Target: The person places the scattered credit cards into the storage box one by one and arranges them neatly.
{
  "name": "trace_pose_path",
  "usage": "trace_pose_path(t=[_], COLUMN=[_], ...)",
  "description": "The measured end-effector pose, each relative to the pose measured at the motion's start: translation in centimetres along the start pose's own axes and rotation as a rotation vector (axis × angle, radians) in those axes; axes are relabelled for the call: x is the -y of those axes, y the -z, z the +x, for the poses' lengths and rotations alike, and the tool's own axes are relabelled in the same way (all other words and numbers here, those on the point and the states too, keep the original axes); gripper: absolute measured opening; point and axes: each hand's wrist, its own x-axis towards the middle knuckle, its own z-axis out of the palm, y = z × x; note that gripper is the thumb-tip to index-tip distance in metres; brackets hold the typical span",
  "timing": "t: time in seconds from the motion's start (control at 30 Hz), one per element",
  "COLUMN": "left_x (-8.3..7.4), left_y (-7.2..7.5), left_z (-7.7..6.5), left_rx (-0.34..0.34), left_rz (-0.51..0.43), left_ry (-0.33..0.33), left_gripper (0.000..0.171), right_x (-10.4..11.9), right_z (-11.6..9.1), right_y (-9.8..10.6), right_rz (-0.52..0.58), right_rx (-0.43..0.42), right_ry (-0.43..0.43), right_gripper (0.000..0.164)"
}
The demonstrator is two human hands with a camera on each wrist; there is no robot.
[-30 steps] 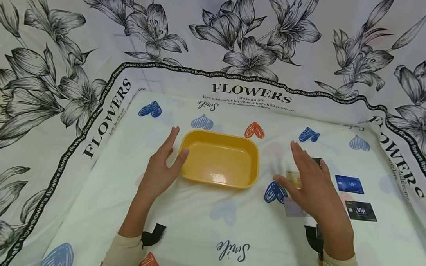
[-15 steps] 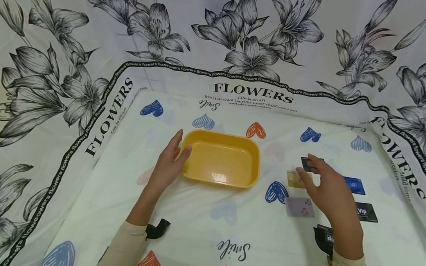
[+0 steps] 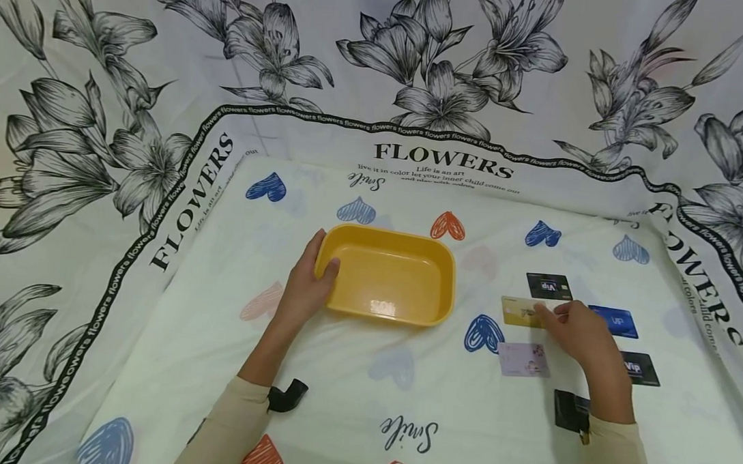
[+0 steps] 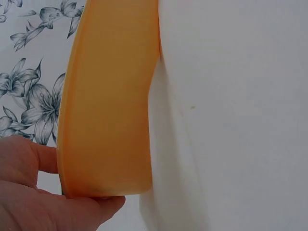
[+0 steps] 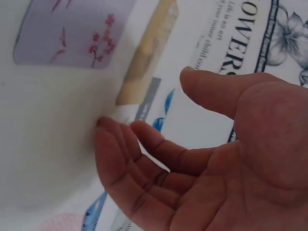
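Note:
My left hand holds the left end of a yellow plastic tray, its thumb over the rim and its fingers along the outer wall. In the left wrist view the tray's side wall fills the upper middle, with the hand at its near end. Over the right end of a gold card is my right hand, fingers loosely bent. The right wrist view shows a gap between thumb and fingers with nothing in it; the gold card lies beyond the fingertips. A lilac flowered card lies nearer me.
Around the right hand lie a black VIP card, a blue card, another black card and a dark card partly behind the forearm. A heart-patterned white cloth covers the table.
My left hand has moved right and closed round the tray's left end. My right hand has moved from above the cards down to the gold card, its fingers bending.

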Motion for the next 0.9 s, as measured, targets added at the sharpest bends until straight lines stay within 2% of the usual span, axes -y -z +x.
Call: trace_pose_path(t=[0.1, 0.33, 0.6, 0.77, 0.9], left_x=[0.0, 0.1, 0.2, 0.3, 0.4], left_y=[-0.3, -0.3, -0.1, -0.1, 0.0], left_z=[0.2, 0.2, 0.2, 0.1, 0.0], left_rx=[-0.005, -0.012, -0.005, 0.011, 0.006], left_rz=[-0.005, -0.053, -0.070, -0.083, -0.099], left_ry=[-0.003, -0.011, -0.031, -0.045, -0.065], left_gripper=[0.068, 0.065, 0.065, 0.065, 0.064], right_x=[0.0, 1.0, 1.8, 1.6, 1.5], right_z=[0.5, 1.0, 1.4, 1.1, 0.8], right_y=[-0.1, -0.5, -0.8, -1.0, -0.9], right_rz=[-0.009, -0.012, 0.003, 0.090, 0.121], right_rx=[0.030, 0.013, 0.021, 0.014, 0.001], right_ry=[-0.026, -0.045, -0.011, 0.002, 0.074], right_gripper=[0.094, 0.098, 0.083, 0.065, 0.054])
